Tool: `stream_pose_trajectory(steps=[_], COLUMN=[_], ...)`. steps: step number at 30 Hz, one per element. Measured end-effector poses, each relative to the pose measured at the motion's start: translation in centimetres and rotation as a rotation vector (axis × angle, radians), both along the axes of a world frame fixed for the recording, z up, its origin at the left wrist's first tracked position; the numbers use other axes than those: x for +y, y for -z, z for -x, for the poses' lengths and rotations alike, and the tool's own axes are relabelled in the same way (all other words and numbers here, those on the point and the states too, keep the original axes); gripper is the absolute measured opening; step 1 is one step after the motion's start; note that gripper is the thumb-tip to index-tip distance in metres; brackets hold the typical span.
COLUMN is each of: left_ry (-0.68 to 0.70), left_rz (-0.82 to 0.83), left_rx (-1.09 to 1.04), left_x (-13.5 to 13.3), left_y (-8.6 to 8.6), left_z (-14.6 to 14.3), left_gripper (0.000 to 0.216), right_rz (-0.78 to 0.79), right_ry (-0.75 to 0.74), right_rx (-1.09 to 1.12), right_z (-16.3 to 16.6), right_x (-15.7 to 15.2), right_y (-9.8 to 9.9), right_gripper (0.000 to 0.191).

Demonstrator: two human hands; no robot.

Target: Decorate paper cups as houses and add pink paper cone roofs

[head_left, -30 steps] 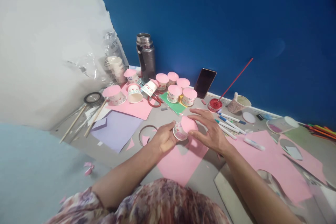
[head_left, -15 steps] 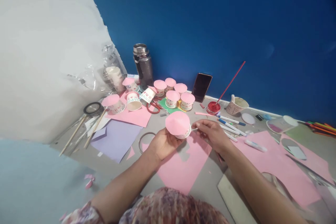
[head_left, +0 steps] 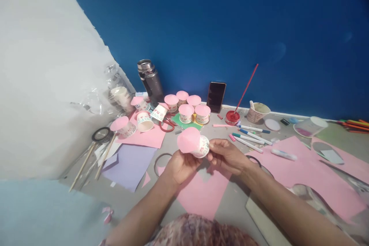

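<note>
My left hand (head_left: 180,166) and my right hand (head_left: 226,155) both grip one small printed paper cup (head_left: 201,146). A round pink paper disc (head_left: 188,140) covers the cup, which is tipped on its side above a pink paper sheet (head_left: 201,194). My left fingers curl under the disc; my right fingers pinch the cup's other end. Several similar pink-topped cups (head_left: 186,112) stand in a cluster further back.
A steel flask (head_left: 150,80), a phone (head_left: 216,97) against the blue wall, a red paint pot (head_left: 232,117) with a brush, markers (head_left: 250,135), a glue stick (head_left: 284,155), scissors (head_left: 166,124), a tape roll (head_left: 100,134) and lilac paper (head_left: 127,161) lie around.
The cup turned from facing me to lying on its side, disc toward the left. My right hand closed onto the cup's end. The camera view shifted left.
</note>
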State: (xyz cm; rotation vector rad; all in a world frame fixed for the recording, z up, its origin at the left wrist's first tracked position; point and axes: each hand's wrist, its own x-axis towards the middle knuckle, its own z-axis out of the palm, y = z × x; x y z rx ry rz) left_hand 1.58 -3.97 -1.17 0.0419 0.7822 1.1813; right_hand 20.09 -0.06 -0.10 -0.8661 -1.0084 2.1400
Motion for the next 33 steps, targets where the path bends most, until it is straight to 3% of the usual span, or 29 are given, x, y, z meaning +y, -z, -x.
stream_pose_trajectory(steps=[3, 6, 8, 12, 17, 22, 27, 33], left_ry=[-0.06, -0.335, -0.425, -0.31, -0.196, -0.159, -0.146, -0.106], left_rz=[-0.006, -0.221, -0.398, -0.529, -0.415, -0.345, -0.261, -0.276], left_rx=[0.107, 0.389, 0.587, 0.666, 0.557, 0.484, 0.429, 0.425], left_x=[0.1, -0.1, -0.4, -1.3, -1.4, -1.1, -0.9, -0.8], left_y=[-0.1, -1.2, -2.3, -4.0, -4.6, -4.6, -4.5, -4.1], left_z=[0.7, 1.6, 2.0, 1.7, 1.0, 0.7, 0.1, -0.2], left_gripper=[0.009, 0.012, 0.018, 0.031, 0.033, 0.033, 0.043, 0.046], right_rz=[-0.102, -0.35, -0.511, -0.884, -1.287, -1.5, -1.673, -1.762], right_ry=[0.134, 0.304, 0.36, 0.416, 0.43, 0.411, 0.293, 0.24], right_rx=[-0.043, -0.244, -0.396, -0.604, -0.74, -0.867, -0.983, -1.015], right_z=[-0.3, -0.6, -0.6, -0.2, 0.2, 0.4, 0.7, 1.0], right_x=[0.1, -0.4, -1.0, -2.4, -3.5, -4.3, -5.1, -5.2], right_y=[-0.8, -2.4, -3.5, -4.6, -4.3, -4.0, -3.8, -3.7], right_gripper=[0.043, 0.031, 0.024, 0.023, 0.026, 0.029, 0.027, 0.025])
